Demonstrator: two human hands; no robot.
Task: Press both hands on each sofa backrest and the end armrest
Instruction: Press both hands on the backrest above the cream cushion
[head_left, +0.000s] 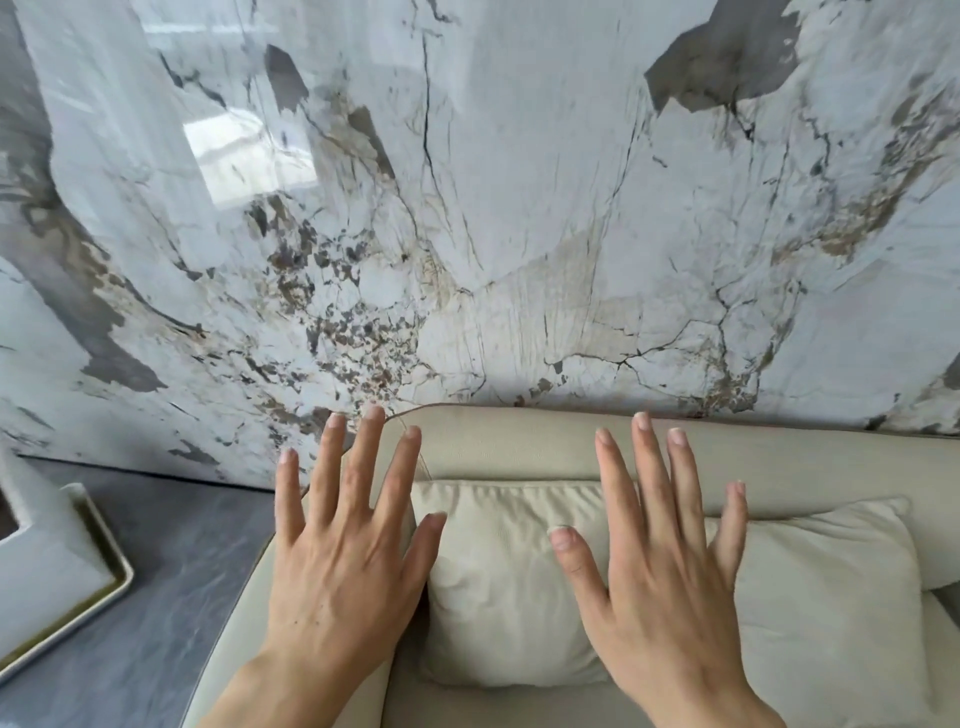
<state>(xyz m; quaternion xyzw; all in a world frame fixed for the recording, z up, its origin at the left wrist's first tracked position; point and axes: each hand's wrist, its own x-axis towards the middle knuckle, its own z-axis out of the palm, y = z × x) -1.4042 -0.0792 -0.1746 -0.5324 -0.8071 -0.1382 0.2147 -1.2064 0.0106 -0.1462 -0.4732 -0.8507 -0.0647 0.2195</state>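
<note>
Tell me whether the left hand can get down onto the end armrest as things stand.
Probably yes. The left hand is spread open, holding nothing, over the end armrest, and nothing shows between them. Whether it already touches cannot be told.

so the sofa backrest (519, 441) sits right against the marble wall (467, 208) behind it, two cushions (498, 571) side by side in front of it. armrest (244, 613) at the left end, floor (171, 545) left of that with a tray (104, 582) on it. left hand (343, 561) over the armrest corner, right hand (660, 571) over the cushions
</note>
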